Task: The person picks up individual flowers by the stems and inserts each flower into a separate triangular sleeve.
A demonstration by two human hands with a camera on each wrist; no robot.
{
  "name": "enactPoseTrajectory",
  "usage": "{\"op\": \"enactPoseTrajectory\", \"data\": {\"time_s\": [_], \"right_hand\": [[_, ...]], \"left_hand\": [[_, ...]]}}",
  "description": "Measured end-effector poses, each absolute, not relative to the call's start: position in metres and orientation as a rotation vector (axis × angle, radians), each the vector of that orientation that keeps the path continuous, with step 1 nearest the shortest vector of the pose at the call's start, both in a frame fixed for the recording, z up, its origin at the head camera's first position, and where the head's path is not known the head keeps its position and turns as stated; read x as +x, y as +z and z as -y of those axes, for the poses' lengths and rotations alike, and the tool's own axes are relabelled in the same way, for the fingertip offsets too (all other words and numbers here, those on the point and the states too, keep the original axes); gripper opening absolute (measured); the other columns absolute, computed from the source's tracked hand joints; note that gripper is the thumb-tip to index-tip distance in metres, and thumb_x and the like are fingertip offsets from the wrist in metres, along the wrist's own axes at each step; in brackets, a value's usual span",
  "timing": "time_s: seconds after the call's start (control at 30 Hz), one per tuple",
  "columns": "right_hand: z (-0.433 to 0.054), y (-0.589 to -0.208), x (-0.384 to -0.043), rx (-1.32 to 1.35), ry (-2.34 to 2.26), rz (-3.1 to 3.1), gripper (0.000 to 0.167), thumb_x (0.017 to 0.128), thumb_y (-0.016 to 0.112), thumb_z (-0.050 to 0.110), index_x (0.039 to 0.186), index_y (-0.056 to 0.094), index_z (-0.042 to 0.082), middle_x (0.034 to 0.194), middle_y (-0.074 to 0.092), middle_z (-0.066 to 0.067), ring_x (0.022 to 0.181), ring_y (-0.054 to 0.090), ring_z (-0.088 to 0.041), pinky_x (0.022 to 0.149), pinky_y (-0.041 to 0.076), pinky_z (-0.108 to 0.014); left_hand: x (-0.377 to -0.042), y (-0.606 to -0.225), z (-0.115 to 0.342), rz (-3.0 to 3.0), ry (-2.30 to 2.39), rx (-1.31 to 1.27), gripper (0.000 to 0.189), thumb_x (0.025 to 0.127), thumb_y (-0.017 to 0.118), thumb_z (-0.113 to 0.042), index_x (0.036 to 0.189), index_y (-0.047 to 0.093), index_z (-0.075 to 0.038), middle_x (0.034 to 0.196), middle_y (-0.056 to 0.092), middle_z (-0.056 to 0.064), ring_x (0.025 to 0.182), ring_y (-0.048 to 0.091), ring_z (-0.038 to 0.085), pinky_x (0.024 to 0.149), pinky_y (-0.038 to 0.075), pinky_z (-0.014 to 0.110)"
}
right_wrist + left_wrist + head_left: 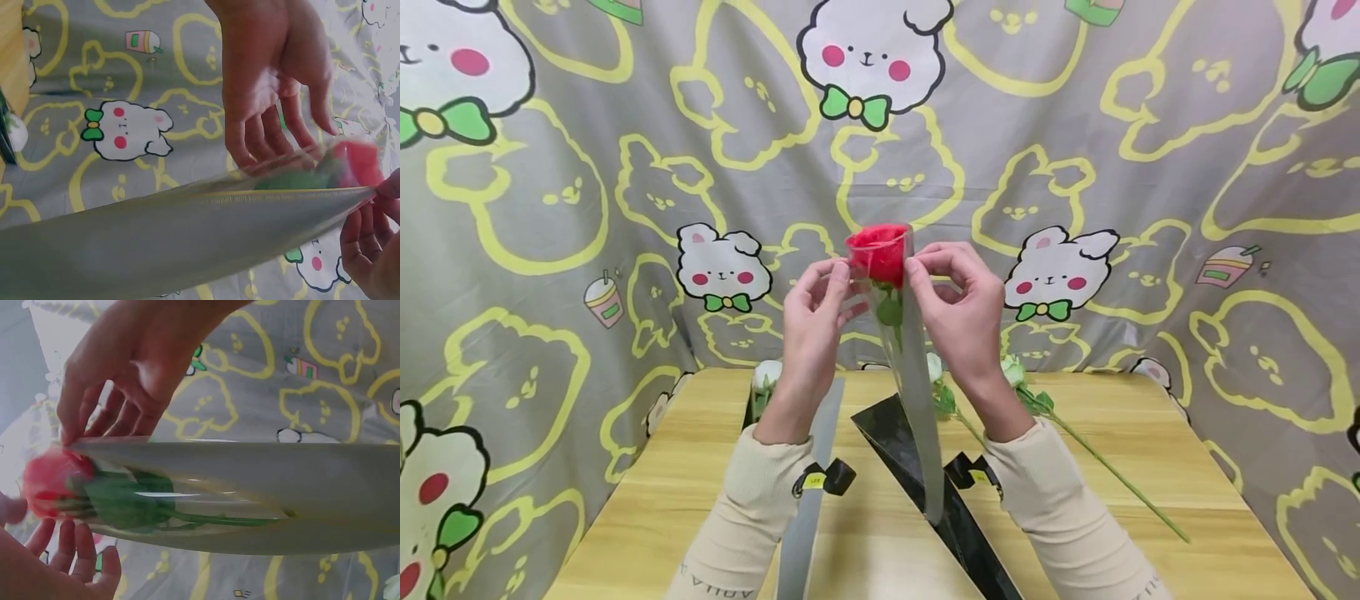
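A red rose (882, 254) stands inside a long tapered flower sleeve (925, 442), clear in front and grey behind, held upright above the table. My right hand (962, 304) pinches the sleeve's upper right edge between thumb and forefinger; this pinch also shows in the right wrist view. On the other side, my left hand (812, 308) has its fingertips against the sleeve near the bloom. Its fingers look fairly straight in the right wrist view, with the thumb apart from them. Green leaves (134, 497) and part of the stem show through the clear front.
On the wooden table (647, 467) lie a black sleeve (898, 442) and a flat grey strip (805, 525). A white rose (767, 375) is at the back left. More white roses (1013, 369) lie behind my right arm. A patterned curtain (910, 167) encloses the table.
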State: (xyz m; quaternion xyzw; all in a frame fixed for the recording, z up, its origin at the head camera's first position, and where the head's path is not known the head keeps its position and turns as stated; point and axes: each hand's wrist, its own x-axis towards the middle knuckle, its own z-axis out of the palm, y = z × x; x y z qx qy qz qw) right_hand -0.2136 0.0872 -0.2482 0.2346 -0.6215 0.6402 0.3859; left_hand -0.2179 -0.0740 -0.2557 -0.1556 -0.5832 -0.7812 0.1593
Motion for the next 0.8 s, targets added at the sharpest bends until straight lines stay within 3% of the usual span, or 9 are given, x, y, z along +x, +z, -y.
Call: {"op": "enactPoseTrajectory", "data": {"time_s": [0.2, 0.37, 0.57, 0.7, 0.8], "right_hand": [[-0.087, -0.249, -0.210, 0.647, 1.578, 1.576, 0.011, 0.094, 0.075, 0.004, 0.096, 0.073, -0.007, 0.105, 0.065, -0.011, 0.093, 0.067, -0.023, 0.078, 0.060, -0.034], [-0.088, -0.249, -0.210, 0.661, 1.591, 1.587, 0.011, 0.093, 0.074, 0.002, 0.098, 0.073, -0.008, 0.106, 0.065, -0.012, 0.096, 0.066, -0.022, 0.080, 0.060, -0.032], [-0.090, -0.250, -0.209, 0.667, 1.637, 1.593, 0.011, 0.094, 0.074, 0.004, 0.098, 0.073, -0.006, 0.106, 0.065, -0.011, 0.097, 0.065, -0.024, 0.079, 0.060, -0.030], [-0.094, -0.254, -0.210, 0.639, 1.676, 1.628, 0.020, 0.094, 0.076, 0.009, 0.110, 0.071, -0.003, 0.109, 0.066, -0.009, 0.100, 0.065, -0.024, 0.077, 0.058, -0.029], [-0.097, -0.259, -0.212, 0.608, 1.716, 1.683, 0.030, 0.094, 0.077, 0.011, 0.120, 0.068, 0.001, 0.114, 0.067, -0.006, 0.101, 0.065, -0.023, 0.078, 0.058, -0.028]], "left_hand": [[-0.219, -0.261, 0.073, 1.747, -2.257, -0.536, 0.040, 0.102, 0.066, -0.014, 0.141, 0.057, -0.008, 0.135, 0.063, 0.012, 0.123, 0.062, 0.027, 0.098, 0.053, 0.046], [-0.217, -0.263, 0.071, 1.741, -2.264, -0.560, 0.051, 0.096, 0.072, -0.006, 0.144, 0.056, -0.011, 0.134, 0.064, 0.010, 0.120, 0.065, 0.030, 0.092, 0.057, 0.039], [-0.215, -0.262, 0.068, 1.661, -2.280, -0.552, 0.049, 0.095, 0.072, -0.004, 0.142, 0.058, -0.008, 0.132, 0.064, 0.011, 0.117, 0.065, 0.029, 0.086, 0.057, 0.034], [-0.214, -0.263, 0.070, 1.601, -2.336, -0.550, 0.048, 0.097, 0.068, 0.000, 0.142, 0.056, -0.007, 0.133, 0.064, 0.011, 0.114, 0.064, 0.026, 0.080, 0.053, 0.030], [-0.213, -0.264, 0.071, 1.597, -2.371, -0.617, 0.050, 0.099, 0.065, 0.001, 0.146, 0.052, -0.007, 0.138, 0.061, 0.011, 0.119, 0.061, 0.025, 0.084, 0.050, 0.030]]}}
